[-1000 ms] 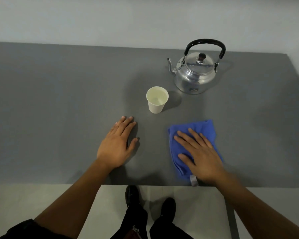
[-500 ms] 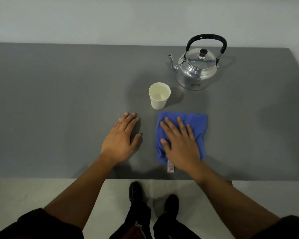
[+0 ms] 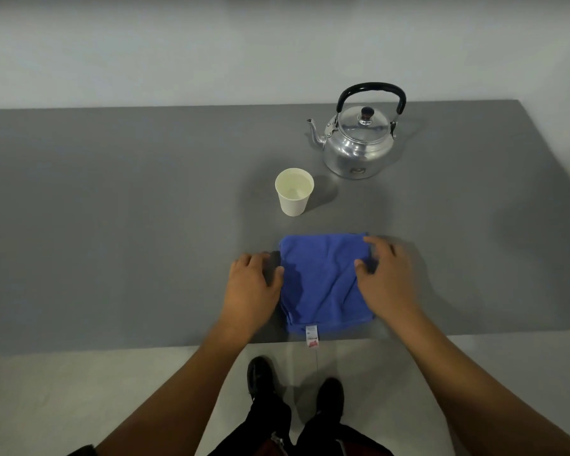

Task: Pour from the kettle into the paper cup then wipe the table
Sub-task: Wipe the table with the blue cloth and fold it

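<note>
Kettle (image 3: pixel 359 144), one, of shiny silver metal with a black arched handle and a dark lid knob, stands at the far right of the grey bench (image 3: pixel 112 209); a small badge low on its body is too small to read. One white paper cup (image 3: pixel 293 191) stands upright near its spout, liquid inside. One folded blue cloth (image 3: pixel 323 281) lies at the near edge, its white tag (image 3: pixel 312 337) with red print unreadable. The left hand (image 3: pixel 252 291) rests loosely open beside the cloth, thumb at its edge. The right hand (image 3: pixel 387 278), blurred, fingers curled, touches the cloth's right side.
</note>
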Tool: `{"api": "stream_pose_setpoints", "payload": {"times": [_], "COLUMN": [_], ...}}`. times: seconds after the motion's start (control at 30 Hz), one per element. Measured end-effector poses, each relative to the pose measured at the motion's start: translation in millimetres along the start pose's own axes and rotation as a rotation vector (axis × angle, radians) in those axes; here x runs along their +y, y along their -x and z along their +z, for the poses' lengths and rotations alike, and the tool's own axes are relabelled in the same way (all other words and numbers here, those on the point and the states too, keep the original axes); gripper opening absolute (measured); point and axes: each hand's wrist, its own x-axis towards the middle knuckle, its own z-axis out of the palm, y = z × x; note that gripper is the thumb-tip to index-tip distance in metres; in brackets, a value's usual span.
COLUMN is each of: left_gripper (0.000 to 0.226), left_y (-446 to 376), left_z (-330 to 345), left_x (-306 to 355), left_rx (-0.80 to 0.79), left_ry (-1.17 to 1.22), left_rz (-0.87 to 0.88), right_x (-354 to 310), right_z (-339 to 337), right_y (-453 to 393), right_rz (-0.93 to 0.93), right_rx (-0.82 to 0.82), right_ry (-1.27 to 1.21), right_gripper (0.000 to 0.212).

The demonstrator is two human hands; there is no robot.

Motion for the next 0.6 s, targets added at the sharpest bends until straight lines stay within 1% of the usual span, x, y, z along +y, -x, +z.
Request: {"api": "stream_pose_setpoints", "payload": {"times": [0.07, 0.17, 0.2, 0.27, 0.3, 0.37, 0.5, 0.57, 0.6], "left_gripper": [0.045, 0.049, 0.051, 0.055, 0.056, 0.052, 0.038, 0.033, 0.030], "left_y": [-1, -5, -7, -8, -7, -7, -6, -2, 0], "left_z": [4, 12, 16, 24, 28, 33, 37, 37, 36], "left_x": [8, 20, 24, 34, 38, 44, 51, 53, 53], "left_rx": [-0.020, -0.035, -0.044, -0.069, -0.071, -0.067, -0.054, -0.022, -0.009], "left_ry": [-0.014, -0.104, -0.174, -0.351, -0.413, -0.457, -0.410, -0.309, -0.213], "left_rz": [-0.036, -0.011, 0.012, 0.048, 0.053, 0.052, 0.049, 0.036, 0.018], "right_x": [2, 0, -2, -6, -8, -10, -14, -16, -16], "right_z": [-3, 0, 2, 5, 6, 7, 2, 2, 3], "right_y": [-1, -1, -1, -1, 0, 0, -2, 0, 2], "right_rz": [0.055, 0.145, 0.183, 0.237, 0.240, 0.225, 0.218, 0.179, 0.156], "right_rx": [-0.043, -0.044, -0.034, -0.024, -0.029, -0.045, -0.085, -0.051, -0.025], "right_ry": [0.009, -0.073, -0.103, -0.123, -0.118, -0.094, -0.070, -0.095, -0.124], "right_gripper": [0.051, 0.060, 0.054, 0.026, 0.020, 0.023, 0.022, 0.026, 0.026]}}
